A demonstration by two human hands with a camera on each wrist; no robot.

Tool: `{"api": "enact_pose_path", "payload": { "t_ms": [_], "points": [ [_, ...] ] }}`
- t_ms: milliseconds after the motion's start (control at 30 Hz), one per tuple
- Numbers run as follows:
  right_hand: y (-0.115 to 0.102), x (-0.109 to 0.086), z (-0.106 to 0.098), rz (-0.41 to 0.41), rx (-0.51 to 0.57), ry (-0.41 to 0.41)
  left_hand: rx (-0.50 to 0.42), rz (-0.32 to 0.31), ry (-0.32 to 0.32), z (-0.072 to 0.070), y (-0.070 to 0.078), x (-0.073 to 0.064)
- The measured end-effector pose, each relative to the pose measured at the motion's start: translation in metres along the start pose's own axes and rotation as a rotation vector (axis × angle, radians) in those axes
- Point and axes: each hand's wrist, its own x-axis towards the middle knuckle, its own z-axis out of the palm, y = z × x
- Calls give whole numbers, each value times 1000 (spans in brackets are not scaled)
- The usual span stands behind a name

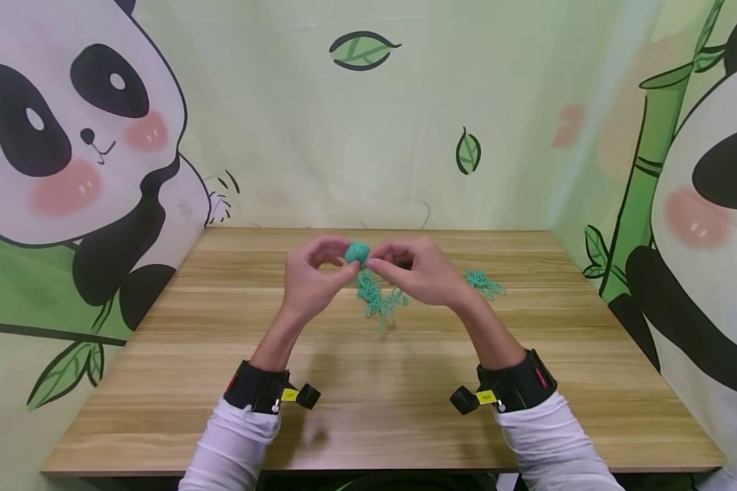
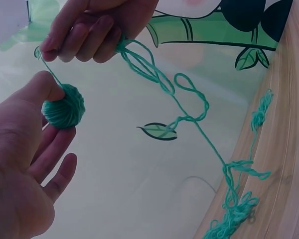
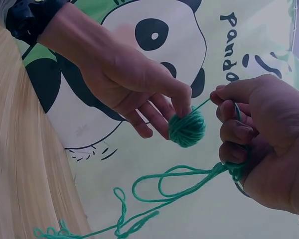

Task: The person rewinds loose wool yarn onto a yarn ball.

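A small ball of green yarn (image 1: 357, 253) is pinched between the thumb and fingers of my left hand (image 1: 314, 274). In the left wrist view a strand runs from the yarn ball (image 2: 65, 106) to my right hand (image 2: 97, 32), which pinches it between thumb and forefinger. The right hand's other fingers curl round more yarn, seen in the right wrist view, where loose loops (image 3: 179, 184) hang below the hand (image 3: 269, 134). From there the yarn trails down to a tangled heap (image 1: 371, 290) under the hands.
A second small bundle of green yarn (image 1: 484, 284) lies on the wooden table (image 1: 221, 327), right of the hands. A printed panda backdrop (image 1: 405, 136) stands behind and at both sides. Each wrist wears a black band with a camera (image 1: 308, 396).
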Motion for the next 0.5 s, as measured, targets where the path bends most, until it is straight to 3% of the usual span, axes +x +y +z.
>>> {"api": "enact_pose_path", "payload": {
  "t_ms": [333,500],
  "points": [
    [-34,2,-2,7,23,126,-16,-44,-161,-1,1,-3],
    [-21,2,-3,6,14,180,-55,-43,-257,0,4,-4]
  ]
}}
